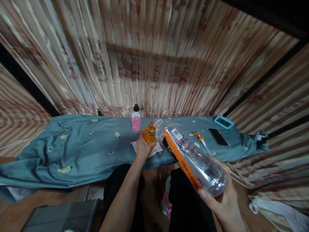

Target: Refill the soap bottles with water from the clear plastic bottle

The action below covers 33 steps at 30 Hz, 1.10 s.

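Backdrop: striped pinkish curtain (169, 64) hangs behind and to both sides; wooden floor below.
Surface: low bench (79, 145) draped in a teal cloth with small printed motifs, running left to right across the view.
Left hand (144, 145): arm reaches forward from bottom centre, forearm nearly straight, wrist over the bench's near edge at mid-length; fingers curled around a small orange bottle (149, 132), held upright, slightly tilted toward the big bottle.
Right hand (223, 196): low at lower right, palm up, fingers wrapped under and around the base end of a large clear plastic bottle (193, 158); thumb lies along its side.
Large bottle: tipped steeply, mouth end up-left, base down-right; orange-and-white label with a barcode; its mouth sits right against the top of the orange bottle, contact not fully clear.
Under left hand: white cloth or paper (156, 149) on the bench near the near edge.
Back edge, centre: small pink-labelled bottle with black cap (136, 118), upright.
Right half of bench: orange-and-white pump nozzle (201, 139) lying flat; dark phone (218, 137) beside it; blue-framed device (223, 122) near the back right corner.
Below: person's dark-clad legs, a pink-and-white shoe (166, 201) between them; grey box (62, 216) at bottom left.
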Motion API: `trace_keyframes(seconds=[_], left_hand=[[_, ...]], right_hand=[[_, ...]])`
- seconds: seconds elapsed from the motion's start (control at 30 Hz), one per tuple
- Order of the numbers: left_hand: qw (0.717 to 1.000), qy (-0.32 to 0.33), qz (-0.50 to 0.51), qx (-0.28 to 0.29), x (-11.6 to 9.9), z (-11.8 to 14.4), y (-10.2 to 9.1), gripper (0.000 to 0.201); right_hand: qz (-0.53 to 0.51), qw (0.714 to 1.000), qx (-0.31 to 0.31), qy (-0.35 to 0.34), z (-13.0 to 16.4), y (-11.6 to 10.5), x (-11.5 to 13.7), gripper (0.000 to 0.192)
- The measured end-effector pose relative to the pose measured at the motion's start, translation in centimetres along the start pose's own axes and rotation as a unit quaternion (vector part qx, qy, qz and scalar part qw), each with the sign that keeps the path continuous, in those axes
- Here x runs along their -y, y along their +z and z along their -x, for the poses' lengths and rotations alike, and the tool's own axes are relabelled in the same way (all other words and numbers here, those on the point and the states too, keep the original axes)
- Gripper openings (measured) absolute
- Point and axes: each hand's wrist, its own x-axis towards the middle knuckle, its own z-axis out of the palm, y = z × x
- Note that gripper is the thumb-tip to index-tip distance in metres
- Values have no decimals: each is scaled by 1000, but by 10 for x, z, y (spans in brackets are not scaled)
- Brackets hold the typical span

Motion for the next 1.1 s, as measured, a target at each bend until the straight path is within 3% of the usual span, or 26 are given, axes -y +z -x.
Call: trace_keyframes(seconds=[1.1], left_hand=[[1000, 9, 4, -1, 0, 1, -1, 70]], right_hand=[[8, 1000, 8, 1, -1, -5, 1, 77]])
